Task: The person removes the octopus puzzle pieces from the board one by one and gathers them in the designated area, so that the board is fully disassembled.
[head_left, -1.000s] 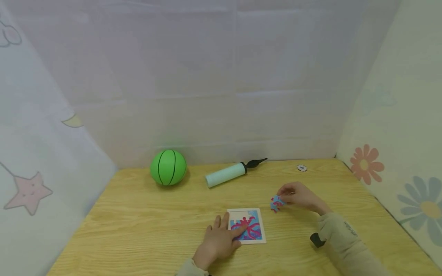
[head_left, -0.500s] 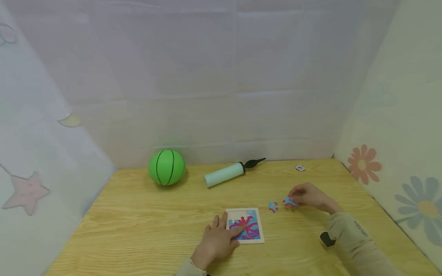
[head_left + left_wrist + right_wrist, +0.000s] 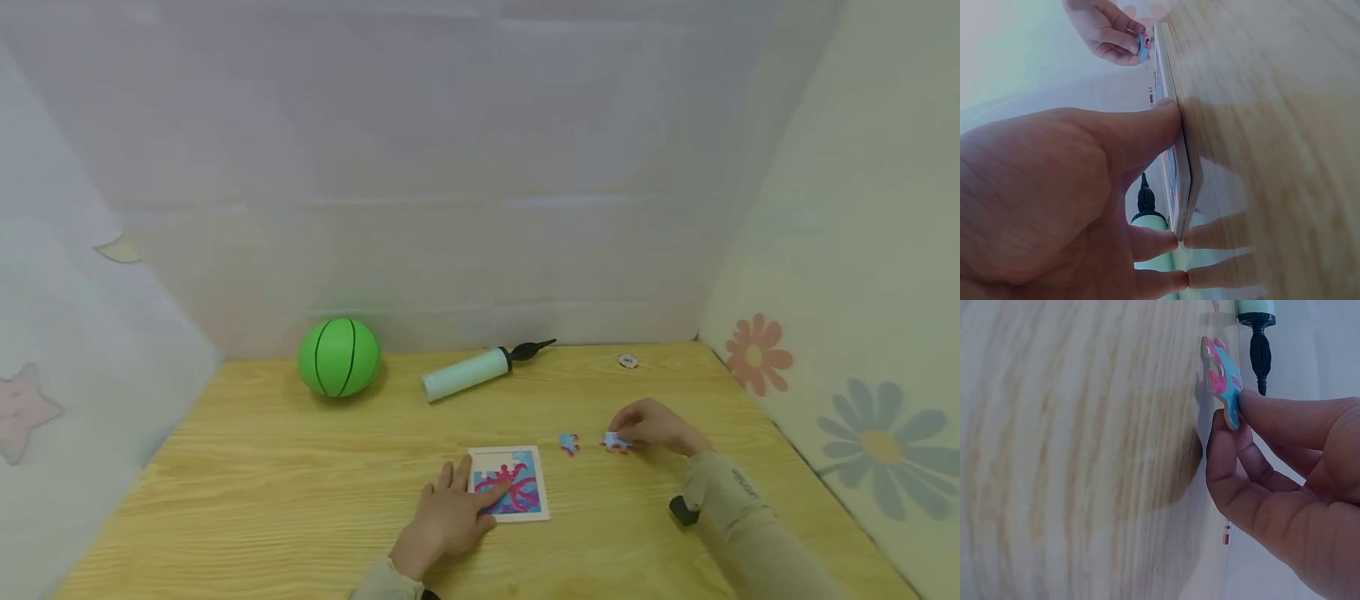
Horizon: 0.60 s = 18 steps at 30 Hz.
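My left hand [image 3: 450, 510] lies on the left part of a framed jigsaw puzzle [image 3: 536, 483], fingers extended, index finger across its pink octopus picture. In the left wrist view the thumb [image 3: 1160, 122] rests on the frame's edge. Bare backing shows in the upper left of the picture area. To the right of the puzzle, my right hand [image 3: 656, 427] pinches a blue and pink puzzle piece [image 3: 1229, 378] between thumb and fingers, just above the table. Another puzzle piece [image 3: 569, 444] lies on the table between the frame and that hand.
A green ball [image 3: 339, 358] stands at the back left. A pale green hand pump [image 3: 467, 374] with a black nozzle lies at the back middle. The poker chip [image 3: 627, 361] is at the back right. Cloth walls border the wooden table [image 3: 300, 467].
The right hand has drawn one puzzle piece away to the right from another, which now lies on the table. The held piece has turned. The left hand stays on the puzzle; the head view has shifted slightly.
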Motion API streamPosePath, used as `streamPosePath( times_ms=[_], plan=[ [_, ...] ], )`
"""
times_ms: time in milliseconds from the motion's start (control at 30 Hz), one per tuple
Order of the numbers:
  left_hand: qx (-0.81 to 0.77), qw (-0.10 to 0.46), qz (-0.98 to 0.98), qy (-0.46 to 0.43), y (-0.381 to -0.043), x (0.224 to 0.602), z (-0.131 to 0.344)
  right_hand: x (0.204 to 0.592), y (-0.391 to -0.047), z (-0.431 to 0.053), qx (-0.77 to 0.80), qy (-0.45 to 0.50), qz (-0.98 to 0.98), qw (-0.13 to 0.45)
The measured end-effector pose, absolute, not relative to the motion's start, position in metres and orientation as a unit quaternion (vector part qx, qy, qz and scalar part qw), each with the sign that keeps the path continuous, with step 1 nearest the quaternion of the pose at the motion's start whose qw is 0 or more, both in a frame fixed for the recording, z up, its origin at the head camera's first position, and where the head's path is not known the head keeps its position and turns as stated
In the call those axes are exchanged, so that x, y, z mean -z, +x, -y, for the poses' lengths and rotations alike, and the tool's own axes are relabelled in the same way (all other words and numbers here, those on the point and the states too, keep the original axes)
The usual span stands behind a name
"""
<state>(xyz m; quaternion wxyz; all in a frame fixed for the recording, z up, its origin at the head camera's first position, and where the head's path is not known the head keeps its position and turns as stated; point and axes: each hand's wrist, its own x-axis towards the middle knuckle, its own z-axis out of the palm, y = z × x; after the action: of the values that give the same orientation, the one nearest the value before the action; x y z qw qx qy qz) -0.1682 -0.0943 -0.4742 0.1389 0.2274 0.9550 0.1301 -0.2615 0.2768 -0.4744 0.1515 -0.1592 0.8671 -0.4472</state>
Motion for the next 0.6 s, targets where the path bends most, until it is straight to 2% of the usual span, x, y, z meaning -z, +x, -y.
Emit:
streamPosePath(
  times_ms=[167, 600],
  plan=[
    [-0.13, 0.135, -0.955, 0.229, -0.168, 0.4744, 0.0959, 0.4779, -0.2657, -0.2734, 0.426, -0.144, -0.881, 0.149],
    [-0.12, 0.139, -0.958, 0.22, -0.1656, 0.4708, 0.0936, 0.4784, -0.2628, -0.2696, 0.347, -0.125, -0.924, 0.102]
  ],
)
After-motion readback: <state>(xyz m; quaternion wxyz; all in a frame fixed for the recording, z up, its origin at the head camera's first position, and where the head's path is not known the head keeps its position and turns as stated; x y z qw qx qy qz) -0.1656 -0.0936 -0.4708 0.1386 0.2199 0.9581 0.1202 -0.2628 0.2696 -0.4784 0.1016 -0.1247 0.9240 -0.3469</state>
